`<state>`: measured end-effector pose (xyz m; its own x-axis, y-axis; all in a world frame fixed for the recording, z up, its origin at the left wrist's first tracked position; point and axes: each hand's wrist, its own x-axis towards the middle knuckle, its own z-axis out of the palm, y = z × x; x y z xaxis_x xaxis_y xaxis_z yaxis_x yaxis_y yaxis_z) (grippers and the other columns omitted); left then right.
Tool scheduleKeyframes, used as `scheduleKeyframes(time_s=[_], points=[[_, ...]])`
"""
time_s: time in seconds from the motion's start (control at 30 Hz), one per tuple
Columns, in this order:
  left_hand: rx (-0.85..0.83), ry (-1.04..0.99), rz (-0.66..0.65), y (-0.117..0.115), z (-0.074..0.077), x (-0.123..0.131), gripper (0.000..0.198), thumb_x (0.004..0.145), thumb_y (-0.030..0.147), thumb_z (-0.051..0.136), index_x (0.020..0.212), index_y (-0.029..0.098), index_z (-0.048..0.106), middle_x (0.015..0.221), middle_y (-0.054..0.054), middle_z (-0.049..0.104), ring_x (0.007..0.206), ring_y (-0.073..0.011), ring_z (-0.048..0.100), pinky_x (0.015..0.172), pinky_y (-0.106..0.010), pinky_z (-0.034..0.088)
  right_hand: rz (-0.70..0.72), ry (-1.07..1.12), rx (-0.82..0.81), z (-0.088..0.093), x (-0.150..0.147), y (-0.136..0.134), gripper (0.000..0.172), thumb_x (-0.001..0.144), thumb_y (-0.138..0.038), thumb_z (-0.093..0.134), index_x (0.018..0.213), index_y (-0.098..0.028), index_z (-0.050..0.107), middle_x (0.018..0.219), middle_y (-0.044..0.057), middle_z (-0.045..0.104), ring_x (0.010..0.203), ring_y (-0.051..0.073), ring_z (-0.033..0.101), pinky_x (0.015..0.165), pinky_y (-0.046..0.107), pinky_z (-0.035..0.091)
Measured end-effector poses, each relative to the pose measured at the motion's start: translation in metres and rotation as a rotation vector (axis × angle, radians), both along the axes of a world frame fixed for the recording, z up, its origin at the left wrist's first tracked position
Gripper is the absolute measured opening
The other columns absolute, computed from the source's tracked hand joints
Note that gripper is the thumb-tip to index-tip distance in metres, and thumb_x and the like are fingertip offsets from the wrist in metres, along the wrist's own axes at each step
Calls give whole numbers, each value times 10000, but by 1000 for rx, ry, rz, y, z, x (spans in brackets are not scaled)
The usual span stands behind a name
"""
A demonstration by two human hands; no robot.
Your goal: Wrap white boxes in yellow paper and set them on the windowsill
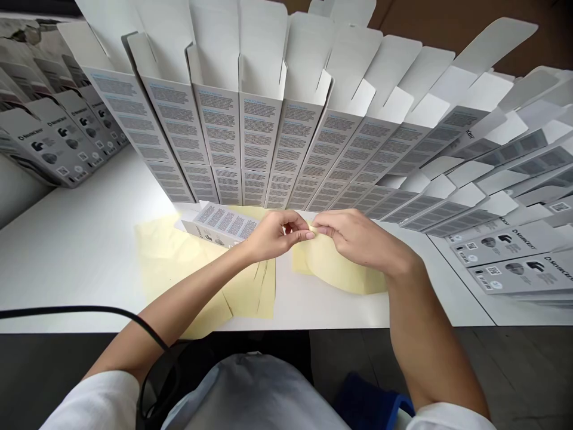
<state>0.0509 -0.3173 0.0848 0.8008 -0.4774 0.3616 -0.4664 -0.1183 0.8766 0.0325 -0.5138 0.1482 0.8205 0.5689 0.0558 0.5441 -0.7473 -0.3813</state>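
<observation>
- Your right hand (pixel 360 239) pinches a pale yellow sheet (pixel 340 269), its edge bowed up into your grip.
- Your left hand (pixel 273 237) closes beside it; any hold is hidden.
- More yellow sheets (pixel 250 292) lie within reach, beside a flat carton (pixel 219 224).

Left hand (pixel 274 236) and right hand (pixel 358 236) hide whatever their fingertips pinch, and where the pale yellow paper sheet (pixel 340 269) ends; grey print on white cardboard cartons (pixel 259 137) too small to read, tops cut off by frame
</observation>
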Motion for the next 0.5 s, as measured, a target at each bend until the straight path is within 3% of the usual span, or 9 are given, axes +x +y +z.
scheduleKeyframes(time_s=[0.4,0.5], points=[[-12,48,-34,2,-7,5,256,854,368,624,829,114,650,749,-49,618,672,-108,508,618,-242,403,10,1,34,-1,-1,-1,199,857,-105,395,671,-168,364,625,-6,394,609,124,346,582,272,243],[-13,81,-33,5,-10,8,284,862,394,610,833,111,617,751,-44,599,665,-103,488,613,-239,395,-21,12,58,-4,5,-7,228,904,-184,409,680,-169,445,652,0,463,626,127,394,596,266,283]])
